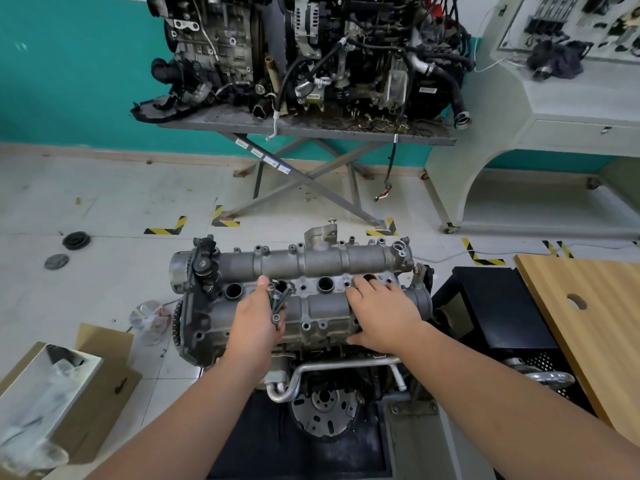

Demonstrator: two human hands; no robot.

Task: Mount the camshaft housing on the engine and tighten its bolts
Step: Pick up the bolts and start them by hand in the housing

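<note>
Hands work over a grey metal camshaft housing (311,271) that already sits on top of an engine (325,393) in the middle of a workshop floor. The left hand (256,320) is curled round a bunch of dark bolts (278,299), their shafts fanning upward past the thumb, one bolt head showing at the bottom of the fist. The right hand (384,313) lies on the right half of the housing with fingers spread and fairly straight, gripping nothing; its fingertips reach toward a small bolt hole just beside one of the large round openings (325,284) along the centre line. Whether a bolt has just gone into that hole, I cannot tell.

The step in hand looks like seating bolts by hand. To do it well, the person would feed one bolt at a time from the left hand to the right, drop each straight down into its hole, and turn it a few threads with the fingers so nothing cross-threads. All bolts should be started before any is tightened, and tightening should work outward from the middle so the housing pulls down evenly.

A cardboard box (69,386) stands to the left on the floor, and a wooden board (588,323) lies to the right. A second engine (311,53) rests on a folding counter (311,128) by the teal wall.
</note>
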